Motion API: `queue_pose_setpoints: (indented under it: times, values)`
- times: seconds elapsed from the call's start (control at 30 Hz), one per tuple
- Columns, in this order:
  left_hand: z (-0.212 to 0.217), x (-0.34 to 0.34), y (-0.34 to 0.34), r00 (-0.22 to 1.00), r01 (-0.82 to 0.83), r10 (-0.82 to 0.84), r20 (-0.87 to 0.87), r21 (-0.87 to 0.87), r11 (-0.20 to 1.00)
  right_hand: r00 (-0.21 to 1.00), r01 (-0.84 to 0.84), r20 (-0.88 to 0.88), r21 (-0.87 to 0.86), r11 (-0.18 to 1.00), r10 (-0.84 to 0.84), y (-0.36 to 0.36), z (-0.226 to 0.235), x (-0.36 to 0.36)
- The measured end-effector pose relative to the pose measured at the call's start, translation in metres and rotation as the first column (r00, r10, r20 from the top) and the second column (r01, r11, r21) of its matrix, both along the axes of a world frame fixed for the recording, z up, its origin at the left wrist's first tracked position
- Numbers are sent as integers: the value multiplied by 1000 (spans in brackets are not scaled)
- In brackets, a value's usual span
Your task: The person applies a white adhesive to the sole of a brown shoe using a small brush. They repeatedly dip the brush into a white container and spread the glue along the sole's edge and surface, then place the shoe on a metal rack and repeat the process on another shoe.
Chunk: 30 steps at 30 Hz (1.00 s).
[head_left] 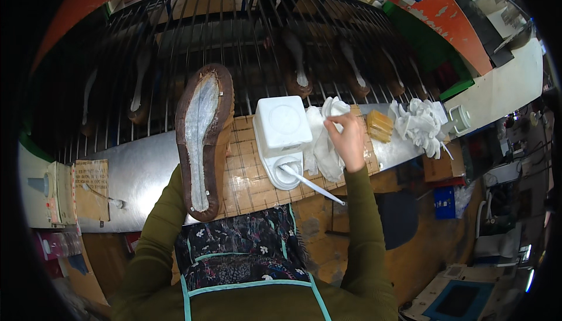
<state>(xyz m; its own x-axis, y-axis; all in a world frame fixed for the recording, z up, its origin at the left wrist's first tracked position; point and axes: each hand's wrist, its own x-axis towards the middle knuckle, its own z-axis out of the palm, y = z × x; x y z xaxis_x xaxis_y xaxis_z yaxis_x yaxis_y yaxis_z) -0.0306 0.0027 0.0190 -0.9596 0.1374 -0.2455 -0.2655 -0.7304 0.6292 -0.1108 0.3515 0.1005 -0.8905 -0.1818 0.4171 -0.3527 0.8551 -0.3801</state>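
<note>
The step in hand seemed to be taking up the white cloth (328,154); the right hand (348,136) had thumb and forefinger pinched on its top. The next move probably called for lifting it clear of the white container (284,125). Left of that, the brown shoe (201,128) showed its underside, long axis running away from the person, toe farthest. The left hand was hidden behind it, its grip impossible to tell.

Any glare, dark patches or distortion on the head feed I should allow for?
Head view: soft glare on the metal tabletop; heavy shadow behind the rack; the orange frame bows with the fisheye, corners going black; the shoe and right hand look reasonably sharp.
</note>
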Motion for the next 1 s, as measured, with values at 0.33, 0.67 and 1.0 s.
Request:
queue_pose_setpoints:
  times: [0.33,0.67,1.0]
  values:
    - [-3,6,-1,1000,-17,17,9,-4,1000,970,20,243,-189,982,27,-17,-31,-42]
    - [-4,0,0,1000,-14,14,-18,7,1000,945,-253,-257,-187,949,201,-7,-31,-18]
    - [-5,-3,2,999,-7,8,-39,16,1000,799,-453,422,-47,890,429,8,-30,-18]
